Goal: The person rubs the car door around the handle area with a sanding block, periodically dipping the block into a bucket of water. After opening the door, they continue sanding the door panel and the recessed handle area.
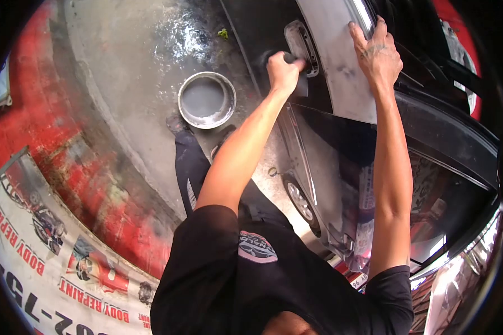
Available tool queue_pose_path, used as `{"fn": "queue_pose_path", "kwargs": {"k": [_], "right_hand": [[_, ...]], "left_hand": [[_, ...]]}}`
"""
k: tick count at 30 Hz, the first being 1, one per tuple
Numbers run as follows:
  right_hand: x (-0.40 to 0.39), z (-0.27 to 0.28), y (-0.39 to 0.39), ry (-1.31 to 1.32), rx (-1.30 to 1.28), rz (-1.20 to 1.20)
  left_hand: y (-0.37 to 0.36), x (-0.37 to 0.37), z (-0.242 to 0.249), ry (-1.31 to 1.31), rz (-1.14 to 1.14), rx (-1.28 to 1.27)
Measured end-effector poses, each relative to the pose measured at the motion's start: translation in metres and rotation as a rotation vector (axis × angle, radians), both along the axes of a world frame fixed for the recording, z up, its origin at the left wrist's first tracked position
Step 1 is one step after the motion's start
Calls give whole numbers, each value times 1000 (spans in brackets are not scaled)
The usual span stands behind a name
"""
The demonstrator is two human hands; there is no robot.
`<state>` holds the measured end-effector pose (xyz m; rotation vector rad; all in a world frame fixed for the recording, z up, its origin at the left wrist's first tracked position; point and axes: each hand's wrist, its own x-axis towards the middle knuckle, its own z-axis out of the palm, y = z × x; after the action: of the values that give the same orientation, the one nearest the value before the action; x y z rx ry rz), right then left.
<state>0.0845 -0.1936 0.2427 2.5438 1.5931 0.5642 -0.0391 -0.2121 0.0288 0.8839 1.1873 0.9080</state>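
My left hand is closed around a dark, blurred pad-like thing against the black car door, just beside the door handle. Exactly what the pad is cannot be made out. Bare grey-white filler or primer covers a strip of the panel along the door. On that strip, near its upper edge by the window trim, rests my right hand; its thumb and fingers are spread and it holds nothing. The right fingertips look stained.
A round bucket of grey water stands on the wet concrete floor by my foot. A yellow-green scrap lies farther ahead. Left are a red worn wall and a printed banner. A car wheel is near my legs.
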Motion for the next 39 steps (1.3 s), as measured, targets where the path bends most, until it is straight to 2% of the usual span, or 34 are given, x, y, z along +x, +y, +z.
{"fn": "queue_pose_path", "kwargs": {"k": [2, 3, 4, 6, 7, 8, 10, 12, 14, 15, 16, 18, 20, 21, 22, 24, 26, 27, 28, 30, 31, 32, 34, 36, 38, 39], "right_hand": [[-5, 0, 0, 4, -8, -8], [-5, 1, 0, 7, -15, -22], [-3, 1, -4, 11, -29, -21], [-2, -2, 3, -29, 33, 23], [-5, -4, 2, -21, 32, 22], [-6, -2, -1, -11, 16, 12], [-4, 4, 2, -18, 4, 14], [-4, 3, 2, 5, 12, -6], [1, -1, 1, 5, 27, 26], [1, 0, 2, -4, 21, 17], [2, 2, 3, -13, 11, 10], [2, 1, 3, -7, 27, 33], [-1, 2, 2, -4, 20, 9], [-2, 1, 1, -2, 17, 11], [0, 1, -1, 2, 14, 14], [4, 3, 1, -1, 15, 17], [9, 1, 3, -36, 13, 25], [9, 0, 5, -32, 14, 26], [8, 0, 3, -27, 14, 27], [9, 0, 2, -28, 19, 21], [11, 0, 3, -30, 13, 22], [12, 0, 2, -29, 10, 24], [13, -1, 0, -26, 28, 37], [13, 1, -1, -17, 32, 39], [9, 1, 3, -2, -10, -32], [10, 1, 3, 2, -4, -18]], "left_hand": [[20, 3, 3, -18, 133, -43], [14, 21, -30, 17, 183, 31], [-3, 18, -20, 22, 184, 17], [-24, 11, -6, -440, 31, -255], [-29, 10, -2, -485, 40, -459], [-26, 8, -2, -485, 36, -461], [-6, 2, 7, -264, -47, -209], [14, 10, -18, -175, -28, 22], [0, 16, -13, -327, 29, -111], [-4, 9, 1, -329, -63, -232], [-13, 8, 2, -496, -57, -256], [-14, 4, 2, -481, -106, -284], [0, 1, 1, -289, -76, -35], [10, 7, -4, -207, -29, -90], [18, 12, -8, -331, 27, -134], [11, 16, -13, -227, -9, -102], [-5, 16, 7, -381, 9, -212], [-15, 15, 13, -471, 19, -166], [-23, 7, 16, -524, -75, -365], [-9, 7, 8, -423, -150, -280], [0, 7, 6, -287, -135, -123], [8, 5, 5, -121, -74, -98], [32, 15, -14, -164, 31, -145], [48, 14, -19, -182, 121, -47], [46, 7, -16, -177, 49, -97], [30, 8, -19, -224, -73, -114]]}}
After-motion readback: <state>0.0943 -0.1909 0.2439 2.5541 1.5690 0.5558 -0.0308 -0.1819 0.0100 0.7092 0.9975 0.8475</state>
